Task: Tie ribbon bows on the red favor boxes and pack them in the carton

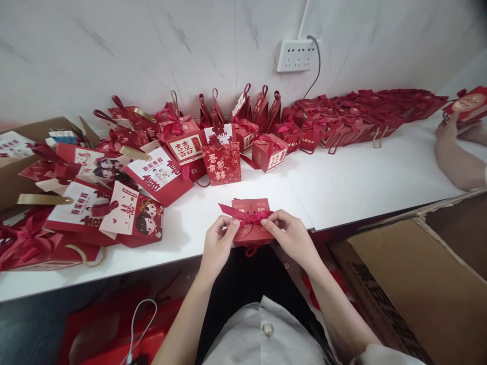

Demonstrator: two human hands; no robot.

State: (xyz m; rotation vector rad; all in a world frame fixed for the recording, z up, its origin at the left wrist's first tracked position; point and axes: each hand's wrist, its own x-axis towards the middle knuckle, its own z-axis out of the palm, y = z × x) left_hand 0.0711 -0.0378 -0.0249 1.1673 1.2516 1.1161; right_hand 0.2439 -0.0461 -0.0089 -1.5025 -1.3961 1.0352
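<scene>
A small red gift box (253, 208) sits at the near edge of the white table (357, 177), right in front of me. A red ribbon (243, 217) is tied in a bow across its top. My left hand (216, 243) pinches the left end of that ribbon with fingers closed. My right hand (291, 234) pinches the right end of the bow in the same way. Both hands rest against the box.
Several red gift boxes and bags (222, 162) crowd the table's left and back, with a row of flat red bags (365, 114) at the back right. Another person's arm (456, 157) holds a red box at far right. An open cardboard carton (414, 284) stands lower right. A wall socket (297, 55) is above.
</scene>
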